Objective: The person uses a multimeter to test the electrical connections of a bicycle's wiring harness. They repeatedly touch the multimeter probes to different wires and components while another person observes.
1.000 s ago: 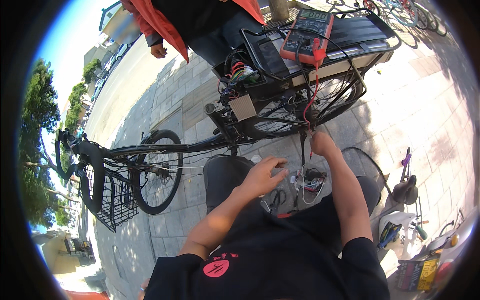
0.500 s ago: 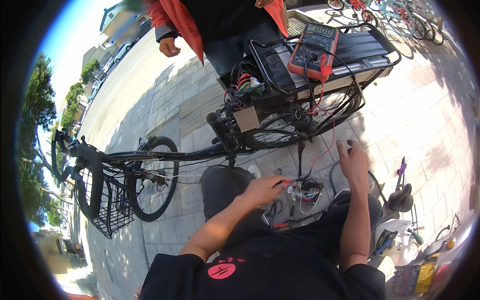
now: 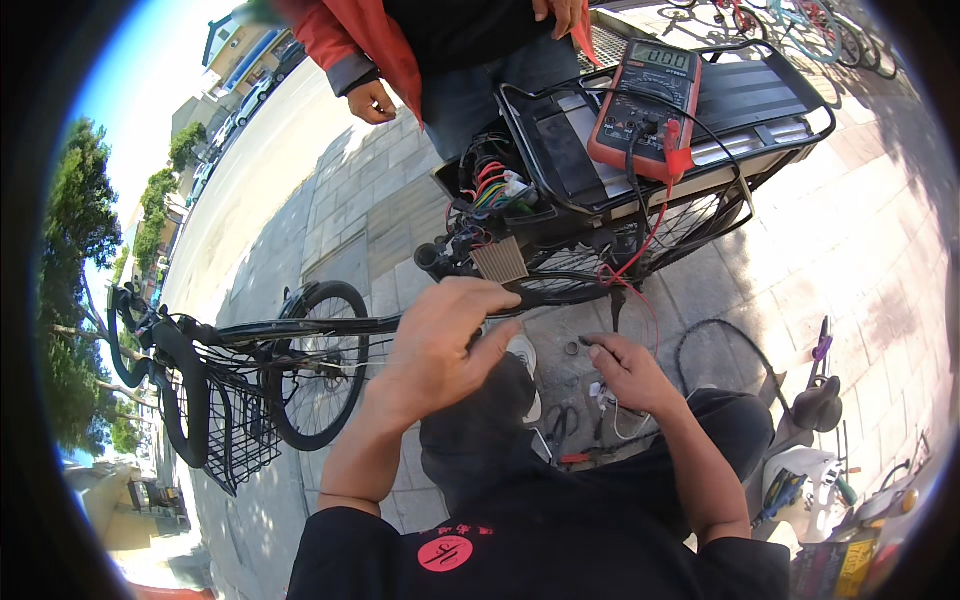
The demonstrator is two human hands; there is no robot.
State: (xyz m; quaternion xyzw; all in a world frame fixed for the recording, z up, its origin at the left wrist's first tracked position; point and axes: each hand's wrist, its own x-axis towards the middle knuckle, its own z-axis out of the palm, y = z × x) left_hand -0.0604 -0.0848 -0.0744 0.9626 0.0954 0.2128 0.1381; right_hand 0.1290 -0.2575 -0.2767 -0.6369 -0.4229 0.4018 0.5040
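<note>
Black shirt (image 3: 600,530), round pink emblem (image 3: 445,553)

At left are trees (image 3: 75,210), cars (image 3: 254,101) and a road (image 3: 240,160), ahead a red-jacketed bystander (image 3: 440,45), and at upper right parked bikes (image 3: 815,38).

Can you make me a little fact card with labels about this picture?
Left hand: open, nothing seen in it
Right hand: fingers curled, can't tell if it holds anything
Multimeter: red and dark grey, lying on the rack of the black bike
Colourful wires: bunched beside the rack
Other person: red jacket, standing across the bike
</note>
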